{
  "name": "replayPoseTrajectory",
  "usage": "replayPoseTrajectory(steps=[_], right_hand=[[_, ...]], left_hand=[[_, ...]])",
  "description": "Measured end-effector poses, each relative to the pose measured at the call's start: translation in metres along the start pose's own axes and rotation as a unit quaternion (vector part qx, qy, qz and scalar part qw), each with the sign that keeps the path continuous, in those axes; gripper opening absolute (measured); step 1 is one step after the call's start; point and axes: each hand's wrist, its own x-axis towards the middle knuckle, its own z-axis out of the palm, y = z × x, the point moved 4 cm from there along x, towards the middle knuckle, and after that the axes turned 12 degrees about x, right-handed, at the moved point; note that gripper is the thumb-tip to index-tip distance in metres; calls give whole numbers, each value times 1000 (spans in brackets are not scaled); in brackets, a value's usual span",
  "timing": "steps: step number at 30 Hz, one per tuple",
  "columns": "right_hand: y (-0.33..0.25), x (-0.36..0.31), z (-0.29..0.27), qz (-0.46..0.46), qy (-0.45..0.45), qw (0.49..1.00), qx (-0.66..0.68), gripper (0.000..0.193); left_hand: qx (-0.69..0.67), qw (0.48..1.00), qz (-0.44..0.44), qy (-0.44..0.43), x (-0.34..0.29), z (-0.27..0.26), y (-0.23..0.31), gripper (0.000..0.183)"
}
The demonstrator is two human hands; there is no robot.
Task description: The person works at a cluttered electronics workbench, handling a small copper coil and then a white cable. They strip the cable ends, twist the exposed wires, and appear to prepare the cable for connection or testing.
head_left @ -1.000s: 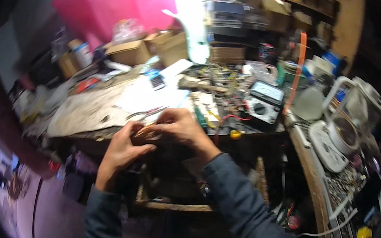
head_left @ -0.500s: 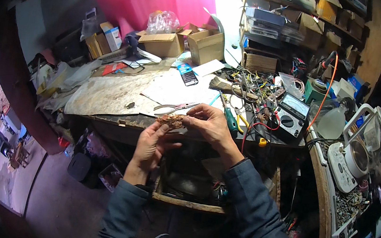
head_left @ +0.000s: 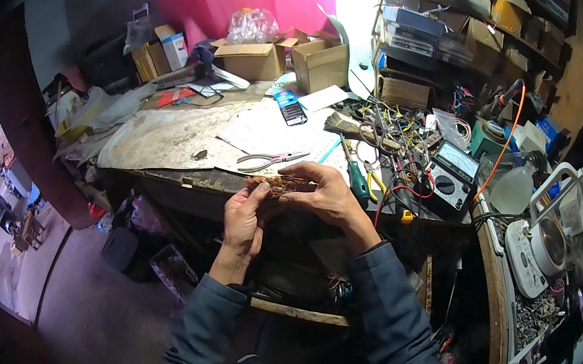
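Note:
A tangled bundle of copper-coloured wire is held between both hands, just off the front edge of the workbench. My left hand pinches its left end, with the thumb on top. Curled over its right part is my right hand, whose fingers partly hide the bundle. Just beyond the hands, pliers with handles spread lie on the bench. To the right of my right hand are a green-handled screwdriver and a yellow-handled tool.
An analog multimeter with red and black leads stands at the right. Loose wires pile behind it. Cardboard boxes sit at the back, a blue-and-black package before them. Below my hands is an open drawer.
My left hand has shifted right and closer to my right hand. The right hand's fingers now reach further over the wire bundle. The view has shifted slightly.

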Motion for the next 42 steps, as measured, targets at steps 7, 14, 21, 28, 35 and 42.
replayPoseTrajectory(steps=[7, 14, 21, 28, 35, 42], right_hand=[[-10, -4, 1, -93, 47, 985, -137, 19], [-2, -2, -2, -67, 60, 989, -114, 17], [0, -1, -11, -12, 116, 990, 79, 23], [1, -4, -13, 62, 123, 976, 167, 26], [-1, -3, -11, 61, 106, 979, 161, 25], [-30, -7, -33, -175, 310, 925, 130, 24]], left_hand=[[56, 997, 34, 46, 4, 4, -1, 19], [121, 990, 14, 72, 0, 10, 5, 18], [19, 998, -28, -44, -7, 24, 30, 49], [27, 999, -24, 24, -14, 4, 11, 36], [40, 999, -29, 18, -10, 16, 15, 24], [124, 984, 36, 120, -8, 17, 38, 34]])
